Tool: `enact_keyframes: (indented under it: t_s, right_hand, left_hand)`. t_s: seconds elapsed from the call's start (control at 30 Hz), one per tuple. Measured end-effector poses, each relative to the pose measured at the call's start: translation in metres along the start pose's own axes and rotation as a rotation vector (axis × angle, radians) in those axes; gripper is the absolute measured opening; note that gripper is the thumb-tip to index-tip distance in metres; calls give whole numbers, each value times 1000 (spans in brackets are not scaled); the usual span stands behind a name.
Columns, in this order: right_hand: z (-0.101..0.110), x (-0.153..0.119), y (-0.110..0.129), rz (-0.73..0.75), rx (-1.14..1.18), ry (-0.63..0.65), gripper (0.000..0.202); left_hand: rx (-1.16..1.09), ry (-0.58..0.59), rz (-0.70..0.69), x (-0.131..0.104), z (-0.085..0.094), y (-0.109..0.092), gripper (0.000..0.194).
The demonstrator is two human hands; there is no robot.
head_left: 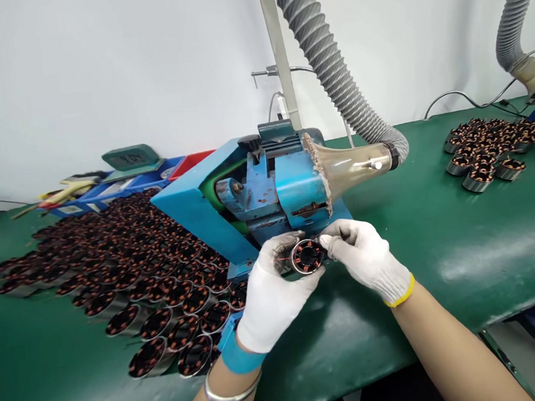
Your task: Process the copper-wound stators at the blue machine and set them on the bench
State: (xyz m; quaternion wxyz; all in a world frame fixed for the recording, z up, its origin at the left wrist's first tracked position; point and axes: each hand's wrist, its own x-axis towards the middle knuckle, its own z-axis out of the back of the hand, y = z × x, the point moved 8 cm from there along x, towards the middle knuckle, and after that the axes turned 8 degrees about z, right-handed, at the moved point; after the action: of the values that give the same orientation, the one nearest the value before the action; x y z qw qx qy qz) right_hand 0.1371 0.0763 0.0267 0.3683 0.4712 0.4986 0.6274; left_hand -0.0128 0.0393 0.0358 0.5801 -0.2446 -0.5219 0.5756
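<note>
A motor stator [307,257] with a round metal shell, black inside and copper windings, is gripped by my left hand [276,288], its open end facing me. My left hand wears a white glove, darkened at the fingertips, with a blue band at the wrist. Close against the stator's right edge, my right hand [365,254] has thumb and forefinger pinched together. Whatever is between those fingertips, perhaps a thin wire, is too small to make out. Just beyond both hands stands a blue grinding-type machine [266,188] with a clear funnel [352,168] at its right side.
Rows of similar stators [156,321] cover the left of the green table [481,255]; a smaller group [484,148] stands at the right. A grey hose [329,56] rises from the funnel. Behind the rows are blue bins [131,182] and a digital clock [131,157].
</note>
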Motion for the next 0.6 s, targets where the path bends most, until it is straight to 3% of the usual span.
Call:
enact_keyframes:
  t_s: [0.13,0.2,0.33,0.43,0.6]
  right_hand:
    - [28,-1,-2,43,148,-367,24]
    - [37,-2,-5,9,130,-444,28]
    - [3,-2,-12,-127,-77,-105,45]
    - [-13,-3,-6,-34,-164,-88,56]
    - [-17,9,-2,52,-113,-24,46]
  left_hand:
    - [47,-90,21,-5,1,0,47]
    - [52,-135,70,-6,1,4,49]
    - [-52,-152,93,0,-6,12,53]
    - [-55,-146,68,8,-11,13,46]
    - [49,-180,107,17,-15,12,41]
